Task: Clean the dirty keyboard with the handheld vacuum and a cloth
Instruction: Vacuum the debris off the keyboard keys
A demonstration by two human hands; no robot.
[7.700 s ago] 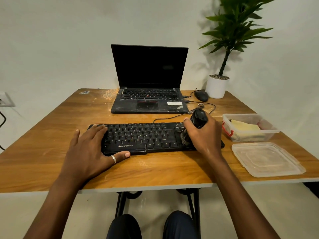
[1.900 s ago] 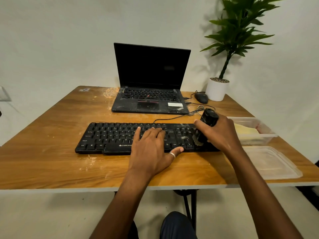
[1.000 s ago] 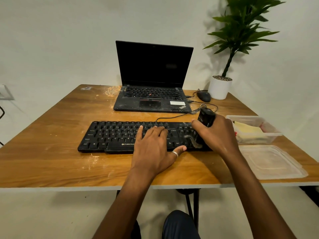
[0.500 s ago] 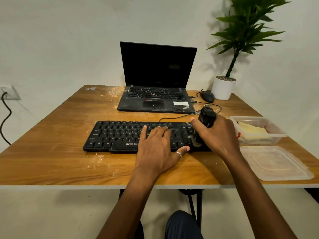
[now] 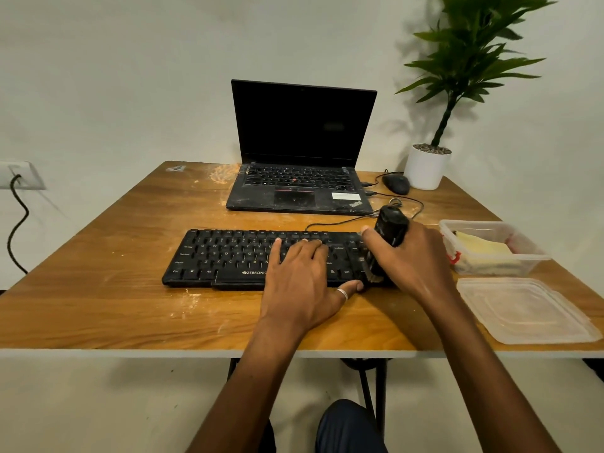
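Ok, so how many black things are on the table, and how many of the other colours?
Black: 4 (laptop, keyboard, mouse, handheld vacuum)
See-through: 2 (box, lid)
White: 1 (plant pot)
Yellow: 1 (cloth, inside the box)
Total: 8

Left hand (image 5: 300,282) lies flat, fingers straight; right hand (image 5: 415,259) curls round the handheld vacuum (image 5: 390,223)

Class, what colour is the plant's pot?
White pot, seen in the head view.
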